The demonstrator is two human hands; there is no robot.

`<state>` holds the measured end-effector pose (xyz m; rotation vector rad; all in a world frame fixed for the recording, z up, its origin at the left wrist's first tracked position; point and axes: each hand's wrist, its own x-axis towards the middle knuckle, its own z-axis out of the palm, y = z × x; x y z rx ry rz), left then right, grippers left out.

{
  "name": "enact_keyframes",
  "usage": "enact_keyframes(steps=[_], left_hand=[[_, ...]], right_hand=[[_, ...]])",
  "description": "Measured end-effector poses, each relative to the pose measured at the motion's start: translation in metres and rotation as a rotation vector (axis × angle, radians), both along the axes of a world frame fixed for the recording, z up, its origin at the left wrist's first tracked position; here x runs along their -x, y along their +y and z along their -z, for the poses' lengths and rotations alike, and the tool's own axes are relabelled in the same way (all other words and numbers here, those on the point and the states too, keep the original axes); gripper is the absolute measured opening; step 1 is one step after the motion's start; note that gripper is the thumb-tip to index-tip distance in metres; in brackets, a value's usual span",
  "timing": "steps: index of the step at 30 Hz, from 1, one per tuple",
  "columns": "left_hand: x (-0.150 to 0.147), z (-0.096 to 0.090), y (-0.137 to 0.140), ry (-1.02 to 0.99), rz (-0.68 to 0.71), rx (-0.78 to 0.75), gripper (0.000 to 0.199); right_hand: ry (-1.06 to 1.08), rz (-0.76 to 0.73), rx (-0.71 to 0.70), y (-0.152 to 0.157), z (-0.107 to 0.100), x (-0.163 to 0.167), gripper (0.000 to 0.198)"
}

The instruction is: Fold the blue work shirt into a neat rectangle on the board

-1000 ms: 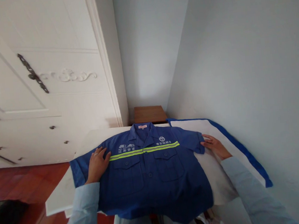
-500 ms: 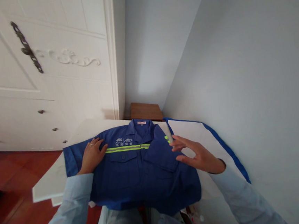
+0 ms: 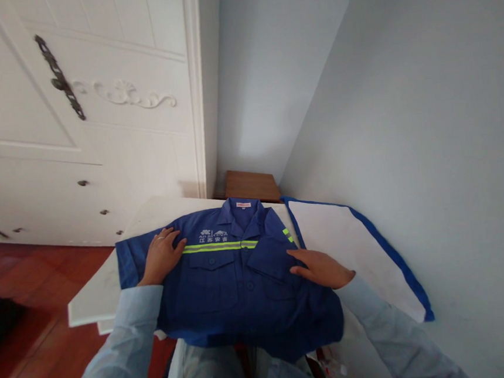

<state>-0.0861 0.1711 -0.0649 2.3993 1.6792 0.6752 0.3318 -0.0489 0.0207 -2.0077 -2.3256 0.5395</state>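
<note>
Navy s/s shirt [image 3: 225, 291], front up on wht tbl [image 3: 92, 300], 1 sleeve [image 3: 267, 258] folded inward.

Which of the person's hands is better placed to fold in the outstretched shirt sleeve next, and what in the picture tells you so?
Probably the left. The left hand lies on the blue shirt at the base of the outstretched sleeve, while the right hand is across at the inward-folded sleeve.

The left hand [image 3: 163, 257] lies palm down toward the left edge of the white table [image 3: 93, 291], fingers slightly spread (one wears a ring [image 3: 161, 237]). The right hand [image 3: 318, 267] angles inward, fingers extended, thumb apart. Both forearms [image 3: 119, 342] are stretched forward.
</note>
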Motion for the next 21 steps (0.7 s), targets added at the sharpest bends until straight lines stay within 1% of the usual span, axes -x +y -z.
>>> enact_keyframes(steps=[3,5,6,8,9,11,13,16,17,19,21], left_hand=[[0.002,0.001,0.003,-0.022,0.006,-0.009,0.055],[0.003,0.001,0.004,-0.044,0.002,-0.004,0.052],[0.003,0.001,0.005,-0.057,-0.001,0.002,0.051],[0.003,-0.001,0.005,-0.086,-0.005,0.019,0.051],[0.003,-0.002,0.005,-0.104,-0.010,0.028,0.051],[0.003,-0.004,0.004,-0.145,-0.025,0.050,0.051],[0.003,-0.007,0.003,-0.183,-0.047,0.076,0.050],[0.003,-0.010,0.001,-0.222,-0.075,0.094,0.048],[0.003,-0.010,0.001,-0.229,-0.083,0.094,0.048],[0.003,-0.011,0.001,-0.235,-0.096,0.097,0.049],[0.002,-0.011,0.001,-0.231,-0.095,0.099,0.048]], right_hand=[[0.003,0.017,-0.166,0.029,-0.010,0.003,0.057],[-0.032,0.081,-0.222,0.055,-0.012,0.009,0.059],[-0.069,0.142,-0.211,0.068,-0.010,0.013,0.062],[-0.151,0.271,-0.128,0.091,-0.004,0.017,0.063],[-0.181,0.316,-0.079,0.101,0.000,0.018,0.058],[-0.199,0.338,-0.014,0.115,0.006,0.016,0.037],[-0.176,0.311,-0.013,0.124,0.007,0.008,0.022],[-0.153,0.324,-0.042,0.130,-0.001,-0.013,0.016],[-0.154,0.352,-0.063,0.129,-0.004,-0.020,0.018],[-0.161,0.417,-0.114,0.124,-0.011,-0.032,0.029],[-0.152,0.439,-0.158,0.114,-0.015,-0.034,0.042]])
